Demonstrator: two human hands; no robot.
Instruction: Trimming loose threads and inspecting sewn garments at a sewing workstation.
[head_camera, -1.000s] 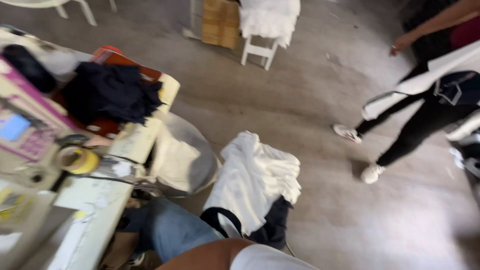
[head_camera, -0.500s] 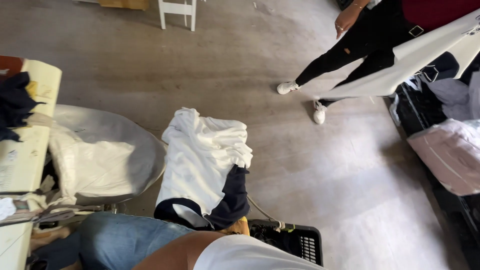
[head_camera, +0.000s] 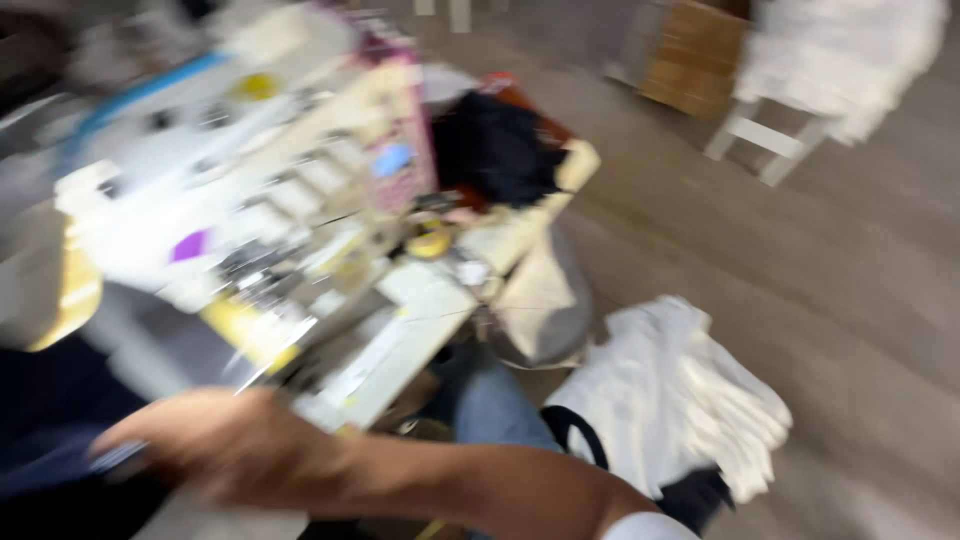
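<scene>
The whole view is smeared by motion. My right hand (head_camera: 220, 455) reaches leftward from the lower right, with the bare forearm crossing the bottom edge. It lies over dark cloth (head_camera: 50, 420) at the near edge of a sewing table (head_camera: 400, 350). Blur hides whether the fingers grip anything. A white sewing machine (head_camera: 250, 190) stands just beyond the hand. My left hand is out of sight.
A pile of white garments (head_camera: 680, 390) lies on the floor to my right, beside my knee in jeans (head_camera: 490, 405). Dark clothes (head_camera: 495, 150) are heaped at the table's far end. A white stool (head_camera: 770, 140) and a cardboard box (head_camera: 695, 55) stand farther off.
The view has swung left, from the floor and a person walking there, back to the sewing table. My right hand has come into sight over the dark cloth.
</scene>
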